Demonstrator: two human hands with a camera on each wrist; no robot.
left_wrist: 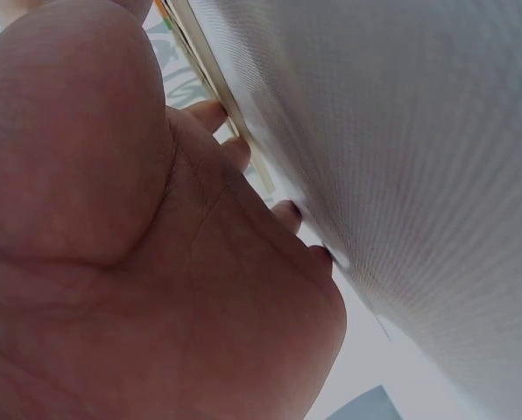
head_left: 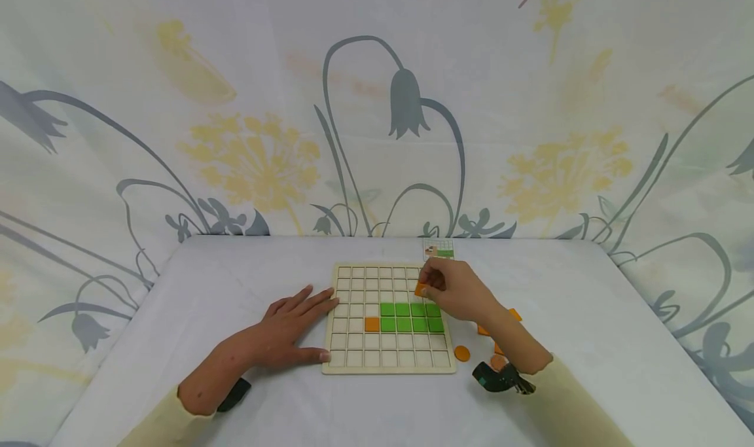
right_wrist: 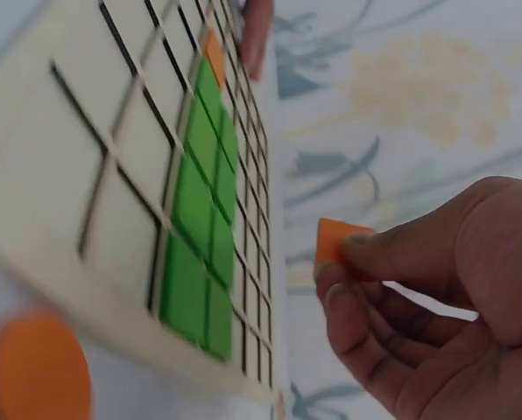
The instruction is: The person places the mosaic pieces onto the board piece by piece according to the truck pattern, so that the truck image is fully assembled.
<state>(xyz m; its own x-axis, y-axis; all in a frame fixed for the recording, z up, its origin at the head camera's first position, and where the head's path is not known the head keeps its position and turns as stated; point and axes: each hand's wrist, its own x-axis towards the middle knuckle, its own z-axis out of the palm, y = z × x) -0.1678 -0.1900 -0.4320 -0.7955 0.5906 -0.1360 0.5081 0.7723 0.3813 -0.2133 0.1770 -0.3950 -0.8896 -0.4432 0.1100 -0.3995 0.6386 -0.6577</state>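
Note:
A pale wooden grid board [head_left: 389, 370] lies on the table. Two rows of green square tiles [head_left: 403, 317] fill part of its right side, and one orange square tile [head_left: 372, 324] sits beside the nearer row's left end. My right hand [head_left: 462, 292] pinches another orange square tile [right_wrist: 333, 241] between thumb and fingers, raised over the board's upper right part. With fingers spread, my left hand [head_left: 283, 332] rests at the board's left edge, fingertips and thumb tip touching the rim. In the left wrist view its palm [left_wrist: 156, 262] fills much of the picture.
A small printed card [head_left: 439, 248] lies behind the board's far right corner. Right of the board are an orange round piece [head_left: 462, 353] and several more orange pieces, partly hidden under my right forearm [head_left: 518, 341]. A flower-patterned cloth [head_left: 365, 139] stands behind the table.

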